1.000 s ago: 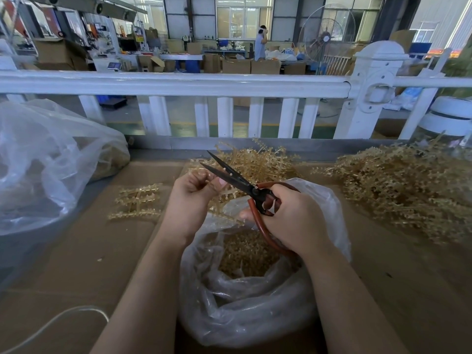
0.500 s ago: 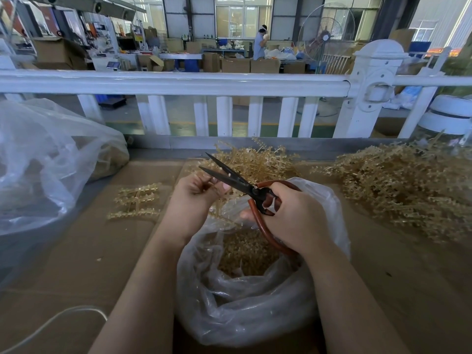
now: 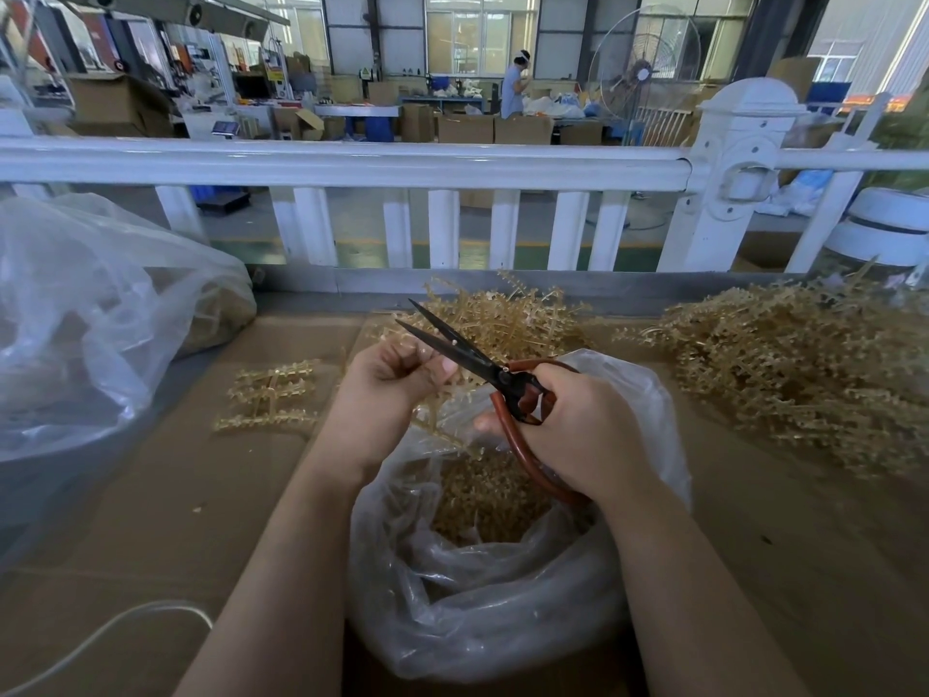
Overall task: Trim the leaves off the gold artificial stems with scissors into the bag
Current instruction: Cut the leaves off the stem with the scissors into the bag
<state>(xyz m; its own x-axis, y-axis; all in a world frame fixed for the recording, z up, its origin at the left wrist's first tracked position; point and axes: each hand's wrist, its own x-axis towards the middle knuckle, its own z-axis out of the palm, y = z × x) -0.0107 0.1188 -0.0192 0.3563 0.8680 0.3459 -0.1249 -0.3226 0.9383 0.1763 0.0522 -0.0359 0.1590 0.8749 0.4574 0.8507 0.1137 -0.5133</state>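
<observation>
My left hand pinches a thin gold stem over a clear plastic bag. The stem runs down from my fingers toward the bag's mouth. My right hand grips red-handled scissors whose black blades are slightly parted beside my left fingertips. Gold trimmed leaves fill the bottom of the bag. A heap of gold stems lies just behind my hands.
A large pile of gold stems covers the right of the cardboard-covered table. A few flat gold pieces lie to the left. A big clear bag sits far left. A white fence rail runs behind; a white cable lies front left.
The scissor blades have narrowed slightly near my left fingertips. Both hands stay almost in place over the bag.
</observation>
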